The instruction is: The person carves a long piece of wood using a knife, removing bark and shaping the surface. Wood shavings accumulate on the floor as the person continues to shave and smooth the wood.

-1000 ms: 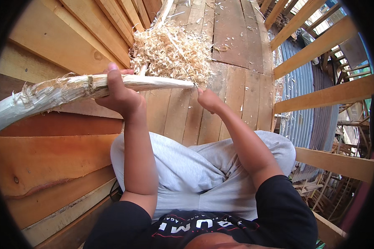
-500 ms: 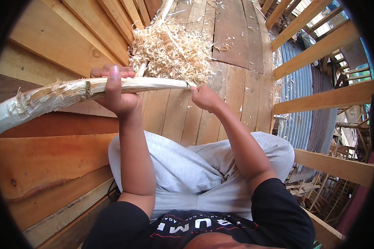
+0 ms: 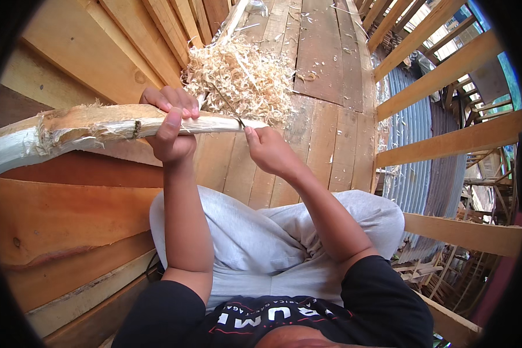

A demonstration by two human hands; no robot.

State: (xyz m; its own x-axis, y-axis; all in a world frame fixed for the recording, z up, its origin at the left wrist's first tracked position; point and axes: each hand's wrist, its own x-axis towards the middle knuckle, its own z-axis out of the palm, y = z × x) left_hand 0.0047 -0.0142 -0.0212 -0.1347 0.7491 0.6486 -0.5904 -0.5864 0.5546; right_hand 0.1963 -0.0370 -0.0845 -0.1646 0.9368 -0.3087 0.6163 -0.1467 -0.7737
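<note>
A long curved wooden pole (image 3: 87, 132), pale and partly shaved, runs from the left edge toward the middle. My left hand (image 3: 169, 130) is closed around it near its tapered end, thumb on the near side. Rough fibres and a dark band mark the stretch left of that hand. My right hand (image 3: 271, 152) is closed on a knife; its thin dark blade (image 3: 228, 103) lies across the pole close to the tip. The knife's handle is hidden in my fingers.
Curly wood shavings (image 3: 238, 75) are heaped on the plank floor (image 3: 325, 156) beyond the pole. A board wall (image 3: 75, 214) stands close on my left. Wooden rails (image 3: 446, 145) line the right side, with corrugated metal sheets (image 3: 412, 127) beyond. My legs are folded beneath my arms.
My right hand and the knife have moved left along the pole, away from its tip. The pole and my left hand have shifted slightly right.
</note>
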